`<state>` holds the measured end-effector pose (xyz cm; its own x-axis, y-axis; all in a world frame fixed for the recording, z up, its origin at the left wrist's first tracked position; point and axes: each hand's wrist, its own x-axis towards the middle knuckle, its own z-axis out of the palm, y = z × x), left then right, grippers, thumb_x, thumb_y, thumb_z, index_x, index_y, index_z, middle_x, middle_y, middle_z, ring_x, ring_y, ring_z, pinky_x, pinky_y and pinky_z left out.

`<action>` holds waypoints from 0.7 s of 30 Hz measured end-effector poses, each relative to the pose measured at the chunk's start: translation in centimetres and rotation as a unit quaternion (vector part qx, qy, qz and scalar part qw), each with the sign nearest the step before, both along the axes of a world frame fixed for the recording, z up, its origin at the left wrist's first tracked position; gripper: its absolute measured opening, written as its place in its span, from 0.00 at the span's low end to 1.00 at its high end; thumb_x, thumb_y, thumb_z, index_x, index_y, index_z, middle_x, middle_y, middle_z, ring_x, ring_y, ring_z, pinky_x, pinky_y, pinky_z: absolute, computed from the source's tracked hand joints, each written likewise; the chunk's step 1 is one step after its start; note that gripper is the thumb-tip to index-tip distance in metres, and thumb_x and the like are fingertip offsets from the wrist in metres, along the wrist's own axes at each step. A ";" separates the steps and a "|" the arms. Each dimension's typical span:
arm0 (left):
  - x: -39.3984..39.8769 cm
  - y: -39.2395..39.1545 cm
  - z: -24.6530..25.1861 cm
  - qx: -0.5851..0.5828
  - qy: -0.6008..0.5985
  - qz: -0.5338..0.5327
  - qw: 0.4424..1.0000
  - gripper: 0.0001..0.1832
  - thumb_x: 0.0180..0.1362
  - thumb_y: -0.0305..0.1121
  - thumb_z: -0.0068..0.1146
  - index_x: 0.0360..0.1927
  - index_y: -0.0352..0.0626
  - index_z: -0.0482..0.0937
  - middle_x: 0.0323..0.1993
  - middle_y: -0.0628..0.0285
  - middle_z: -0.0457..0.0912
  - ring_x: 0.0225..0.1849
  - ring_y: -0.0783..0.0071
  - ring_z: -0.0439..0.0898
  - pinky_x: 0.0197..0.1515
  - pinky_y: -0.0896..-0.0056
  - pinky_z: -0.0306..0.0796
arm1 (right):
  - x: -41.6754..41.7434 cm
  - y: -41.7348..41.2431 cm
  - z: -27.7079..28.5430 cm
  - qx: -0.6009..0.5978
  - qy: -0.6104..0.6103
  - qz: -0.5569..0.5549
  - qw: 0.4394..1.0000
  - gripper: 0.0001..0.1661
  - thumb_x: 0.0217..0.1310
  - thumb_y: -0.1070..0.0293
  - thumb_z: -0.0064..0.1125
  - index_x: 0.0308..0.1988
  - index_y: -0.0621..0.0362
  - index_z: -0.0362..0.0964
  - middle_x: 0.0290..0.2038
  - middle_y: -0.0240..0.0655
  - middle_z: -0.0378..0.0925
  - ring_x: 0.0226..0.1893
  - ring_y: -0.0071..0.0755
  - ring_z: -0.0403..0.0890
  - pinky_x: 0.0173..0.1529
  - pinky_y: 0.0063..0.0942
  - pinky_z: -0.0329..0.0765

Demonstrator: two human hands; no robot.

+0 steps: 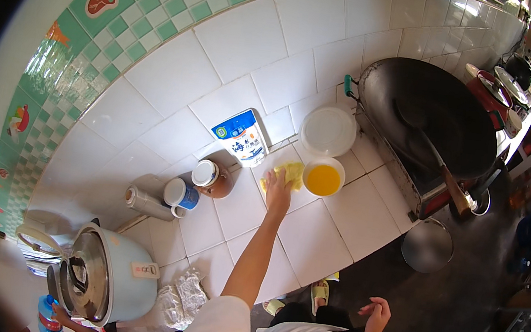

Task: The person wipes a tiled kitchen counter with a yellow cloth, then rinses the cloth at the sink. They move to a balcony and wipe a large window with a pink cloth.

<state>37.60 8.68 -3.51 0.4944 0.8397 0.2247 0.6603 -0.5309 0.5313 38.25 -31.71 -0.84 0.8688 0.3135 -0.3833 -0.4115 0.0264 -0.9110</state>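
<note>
My left hand (278, 188) presses down on a yellow cloth (296, 174) on the white tiled counter (291, 251). Just right of the cloth is a white bowl (341, 169) of yellow-orange liquid, perhaps beaten egg. A round, whitish translucent lid (329, 130) lies behind the bowl, close to the wall. Behind the cloth, a blue-and-white pouch (241, 137) bearing writing leans against the wall tiles. My right hand (378, 315) hangs beside my body over the dark floor, empty, with loosely bent fingers.
A large wok (383, 88) with a wooden-handled spatula (451, 187) occupies the stove. Leftward stand a brown jar (217, 184), a blue-and-white mug (185, 195), a wrap roll (151, 203) and a rice cooker (129, 269). At lower left, another person's hand (63, 315) touches a blue bottle (47, 321).
</note>
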 end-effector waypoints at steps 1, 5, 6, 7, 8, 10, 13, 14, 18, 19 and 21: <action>-1.0 -1.0 -0.2 0.004 0.007 -0.019 1.000 0.24 0.53 0.34 0.46 0.54 0.43 0.59 0.55 0.43 0.56 0.59 0.49 0.51 0.58 0.56 0.48 | 0.1 0.6 0.1 0.012 0.005 0.010 1.000 0.12 0.54 0.76 0.31 0.30 0.63 0.66 0.15 0.35 0.68 0.13 0.24 0.68 0.20 0.20 0.70; -5.9 -7.2 -0.5 0.035 -0.022 -0.083 0.996 0.24 0.51 0.35 0.48 0.53 0.43 0.62 0.54 0.41 0.58 0.57 0.47 0.54 0.57 0.55 0.50 | 0.3 2.5 -0.6 0.023 0.026 0.045 0.998 0.12 0.55 0.76 0.32 0.30 0.63 0.65 0.15 0.35 0.68 0.13 0.24 0.68 0.20 0.20 0.70; -7.1 -9.5 0.3 0.038 -0.011 -0.092 0.995 0.24 0.51 0.35 0.49 0.53 0.44 0.63 0.54 0.42 0.58 0.57 0.48 0.55 0.57 0.57 0.51 | 0.3 3.1 -0.7 0.033 0.031 0.054 0.998 0.12 0.54 0.76 0.32 0.29 0.63 0.66 0.15 0.36 0.68 0.13 0.24 0.69 0.20 0.20 0.71; -7.9 -11.9 1.0 0.017 -0.012 -0.099 0.995 0.24 0.51 0.35 0.49 0.53 0.46 0.63 0.55 0.44 0.57 0.58 0.49 0.55 0.57 0.58 0.52 | 0.3 3.6 -1.1 0.036 0.029 0.065 0.997 0.12 0.54 0.76 0.32 0.29 0.63 0.66 0.15 0.36 0.68 0.13 0.24 0.69 0.20 0.20 0.71; -9.0 -14.1 1.5 0.001 -0.011 -0.098 0.995 0.24 0.50 0.36 0.50 0.53 0.47 0.63 0.56 0.47 0.56 0.58 0.49 0.54 0.56 0.58 0.53 | 0.2 4.1 -1.6 0.037 0.027 0.079 0.996 0.11 0.54 0.76 0.32 0.29 0.63 0.66 0.15 0.36 0.68 0.13 0.24 0.69 0.20 0.20 0.71; -10.9 -18.1 2.7 -0.039 -0.006 -0.096 0.995 0.23 0.49 0.32 0.50 0.52 0.44 0.65 0.56 0.45 0.56 0.58 0.49 0.54 0.57 0.61 0.53 | 0.1 5.0 -1.3 0.042 0.014 0.116 0.992 0.12 0.54 0.76 0.32 0.30 0.63 0.65 0.15 0.36 0.68 0.14 0.24 0.69 0.20 0.19 0.70; -11.9 -21.2 3.2 -0.043 -0.007 -0.087 0.995 0.23 0.49 0.29 0.49 0.52 0.44 0.65 0.56 0.46 0.56 0.58 0.49 0.54 0.57 0.60 0.53 | -0.4 5.7 -1.9 0.054 -0.001 0.142 0.988 0.12 0.53 0.77 0.31 0.29 0.63 0.66 0.15 0.36 0.68 0.14 0.24 0.69 0.20 0.19 0.70; -11.7 -21.1 3.0 -0.039 -0.005 -0.084 0.996 0.23 0.49 0.29 0.48 0.52 0.43 0.65 0.56 0.46 0.56 0.58 0.49 0.54 0.57 0.60 0.52 | -0.3 5.7 -1.8 0.035 -0.018 0.148 0.988 0.12 0.53 0.78 0.31 0.29 0.64 0.66 0.15 0.36 0.68 0.14 0.24 0.69 0.20 0.19 0.69; -8.2 -19.7 2.8 -0.039 -0.018 -0.077 0.996 0.23 0.49 0.28 0.45 0.53 0.44 0.63 0.56 0.45 0.56 0.59 0.49 0.53 0.58 0.56 0.50 | 0.4 4.7 -1.4 0.035 -0.017 0.112 0.993 0.12 0.53 0.78 0.31 0.30 0.64 0.65 0.15 0.36 0.69 0.14 0.24 0.69 0.20 0.19 0.69; -6.7 -19.0 2.3 -0.029 -0.024 -0.075 0.996 0.23 0.49 0.28 0.45 0.53 0.43 0.63 0.56 0.45 0.56 0.59 0.49 0.53 0.58 0.56 0.49 | 0.6 4.3 -1.4 0.033 -0.014 0.097 0.995 0.12 0.53 0.78 0.31 0.30 0.64 0.66 0.15 0.36 0.69 0.14 0.24 0.69 0.20 0.19 0.69; -3.8 -17.4 1.8 -0.013 -0.028 -0.072 0.997 0.24 0.49 0.28 0.46 0.53 0.42 0.62 0.56 0.44 0.56 0.59 0.49 0.53 0.58 0.56 0.49 | 0.7 3.3 -1.4 0.029 -0.008 0.072 0.997 0.12 0.53 0.77 0.31 0.30 0.64 0.66 0.16 0.36 0.69 0.14 0.24 0.69 0.21 0.19 0.70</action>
